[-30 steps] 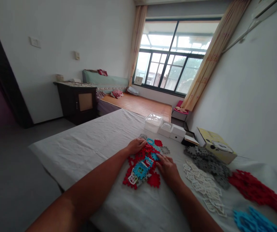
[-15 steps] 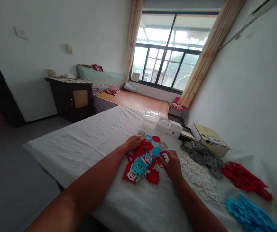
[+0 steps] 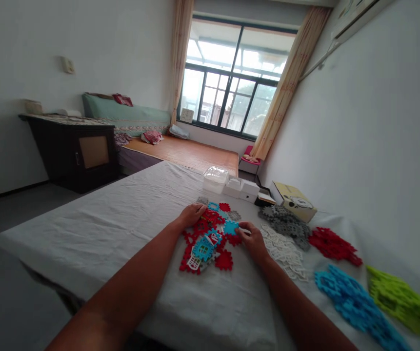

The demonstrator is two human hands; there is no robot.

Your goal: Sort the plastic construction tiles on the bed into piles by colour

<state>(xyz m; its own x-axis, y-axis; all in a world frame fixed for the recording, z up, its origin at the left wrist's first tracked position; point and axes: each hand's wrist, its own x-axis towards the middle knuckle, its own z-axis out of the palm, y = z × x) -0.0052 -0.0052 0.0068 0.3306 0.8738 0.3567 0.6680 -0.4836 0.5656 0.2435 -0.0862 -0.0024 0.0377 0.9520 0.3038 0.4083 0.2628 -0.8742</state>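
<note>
A pile of toothed plastic building tiles, red [image 3: 224, 260], blue and grey, lies on the cloth-covered table in front of me. My left hand [image 3: 192, 215] rests at the pile's upper left edge, fingers curled against the red pieces; whatever is under its fingertips is hidden. On the right side, my right hand [image 3: 250, 238] has thumb and forefinger closed at the edge of a flat blue tile [image 3: 230, 227]. Between the hands and nearer to me sits a blue window-frame piece [image 3: 203, 248] with a white lattice piece [image 3: 194, 263] beside it.
Sorted heaps lie to the right: grey tiles [image 3: 286, 225], white lattice pieces [image 3: 283, 251], red tiles [image 3: 334, 246], blue tiles [image 3: 352, 302] and green tiles [image 3: 400, 297]. A clear plastic box [image 3: 215, 180], small white boxes [image 3: 248, 190] and a yellow carton [image 3: 293, 201] stand behind.
My view has turned right, so the room and table appear farther left and the green heap shows more fully. My right fingers have come closer onto the blue tile; my left hand stays at the pile.
</note>
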